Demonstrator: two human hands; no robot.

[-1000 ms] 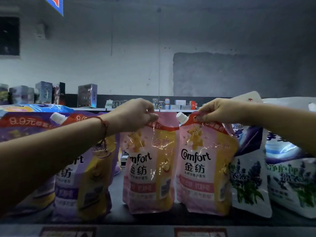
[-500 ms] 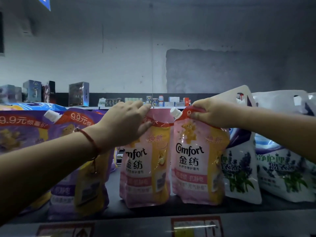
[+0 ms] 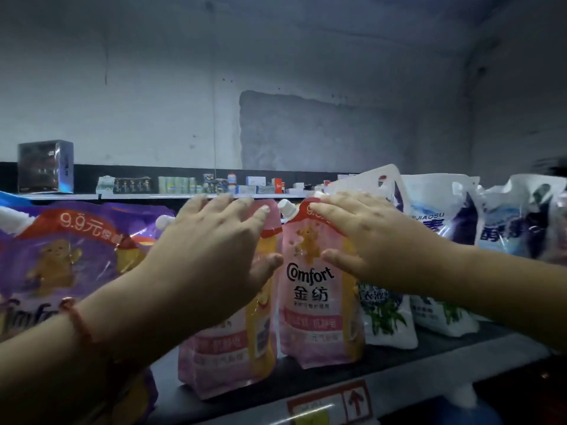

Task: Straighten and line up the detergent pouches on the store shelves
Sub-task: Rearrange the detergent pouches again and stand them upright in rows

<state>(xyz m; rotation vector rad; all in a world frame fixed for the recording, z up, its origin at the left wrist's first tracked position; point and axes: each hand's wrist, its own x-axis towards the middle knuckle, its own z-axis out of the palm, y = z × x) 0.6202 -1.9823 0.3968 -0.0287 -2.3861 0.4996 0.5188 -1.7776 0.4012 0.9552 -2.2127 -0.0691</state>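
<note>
Pressing flat: left hand (image 3: 211, 256), fingers spread, lies on the left pink Comfort pouch (image 3: 233, 348); right hand (image 3: 365, 240), fingers straight, lies on the right pink Comfort pouch (image 3: 316, 289), which reads "Comfort 金纺". Both pouches stand upright, side by side, at frame centre on the dark shelf (image 3: 429, 354). Purple pouch (image 3: 61, 259) at left reads "9.9元". White lavender pouches (image 3: 389, 314) at right, text partly legible: "JIAOSU".

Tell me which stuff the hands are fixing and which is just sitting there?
Being fixed:
left hand flat on the left pink pouch
right hand flat on the right pink pouch
purple pouch, white pouches, probably next

Just sitting:
dark box
small boxes far back
arrow label
</note>
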